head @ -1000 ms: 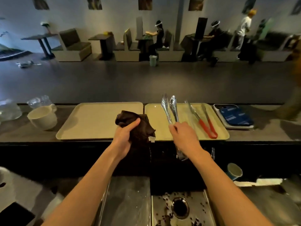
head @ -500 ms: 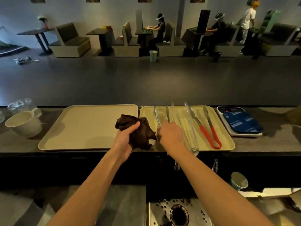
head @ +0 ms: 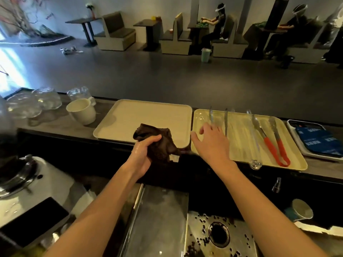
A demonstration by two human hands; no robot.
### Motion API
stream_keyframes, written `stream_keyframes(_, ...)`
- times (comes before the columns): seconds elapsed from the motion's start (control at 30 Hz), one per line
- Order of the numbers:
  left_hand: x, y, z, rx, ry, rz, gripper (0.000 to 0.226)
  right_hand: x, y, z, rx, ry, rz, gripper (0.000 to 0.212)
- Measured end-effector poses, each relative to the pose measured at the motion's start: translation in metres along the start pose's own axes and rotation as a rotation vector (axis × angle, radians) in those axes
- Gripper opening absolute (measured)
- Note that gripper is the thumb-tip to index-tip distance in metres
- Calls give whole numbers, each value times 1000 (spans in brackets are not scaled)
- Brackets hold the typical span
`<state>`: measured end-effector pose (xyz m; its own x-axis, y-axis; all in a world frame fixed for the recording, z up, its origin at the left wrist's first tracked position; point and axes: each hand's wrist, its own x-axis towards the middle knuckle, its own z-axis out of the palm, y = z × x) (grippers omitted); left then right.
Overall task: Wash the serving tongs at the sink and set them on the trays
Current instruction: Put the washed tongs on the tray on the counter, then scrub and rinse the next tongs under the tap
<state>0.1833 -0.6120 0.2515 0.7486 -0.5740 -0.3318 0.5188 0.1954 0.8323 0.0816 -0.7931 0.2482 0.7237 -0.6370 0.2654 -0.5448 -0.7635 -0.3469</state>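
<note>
Item: steel tongs (head: 226, 123), now lying near the right tray's (head: 297, 156) far left corner. Our right hand (head: 213, 143) has released them, fingers spread, empty. Our left hand (head: 143, 154) grips the cloth (head: 159, 143). We judge this pair placed.

No legible text, number or brand is shown. Pale print is carried on the blue packets (head: 319, 140) lying in the white tray (head: 295, 125) at the right end of the counter, but its characters are too blurred to be read. A small white tag (head: 175, 157) is seen at the edge of the dark cloth (head: 157, 145); nothing can be made out on it. Reddish strokes (head: 49, 15) on the far wall cannot be identified as writing.
</note>
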Motion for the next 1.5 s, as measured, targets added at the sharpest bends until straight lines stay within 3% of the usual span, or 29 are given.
stream_keyframes(0.2,-57,2,-84,1,123,100,24,-56,-97,16,239,-88,-174,27)
stream_keyframes(0.37,-134,5,-163,-24,208,119,31,-127,-181,38,348,-140,-267,27)
stream_keyframes(0.5,-193,-9,-215,-169,235,67,35,-191,-232,57,430,-194,-304,25)
stream_keyframes(0.77,-301,-85,-338,-521,413,59,57,-327,-293,118,437,-470,-397,20)
stream_keyframes(0.87,-321,-105,-364,-569,392,109,51,-359,-306,147,409,-553,-446,18)
stream_keyframes(0.9,-328,-112,-373,-574,402,109,55,-367,-309,158,404,-591,-455,15)
stream_keyframes(1.0,-342,-139,-410,-533,596,10,118,-383,-316,192,395,-658,-500,13)
stream_keyframes(1.07,-350,-160,-438,-557,691,51,134,-391,-325,219,400,-718,-549,15)
stream_keyframes(1.17,-360,-168,-443,-637,696,161,98,-401,-339,252,310,-816,-685,20)
stream_keyframes(1.23,-364,-168,-444,-671,715,139,80,-407,-346,271,272,-857,-755,25)
stream_keyframes(1.3,-366,-175,-453,-725,721,156,79,-414,-351,287,229,-890,-809,33)
stream_keyframes(1.4,-364,-178,-461,-828,769,188,82,-418,-356,303,-62,-944,-905,46)
stream_keyframes(1.5,-366,-187,-469,-1047,777,122,61,-414,-352,312,-267,-994,-1002,54)
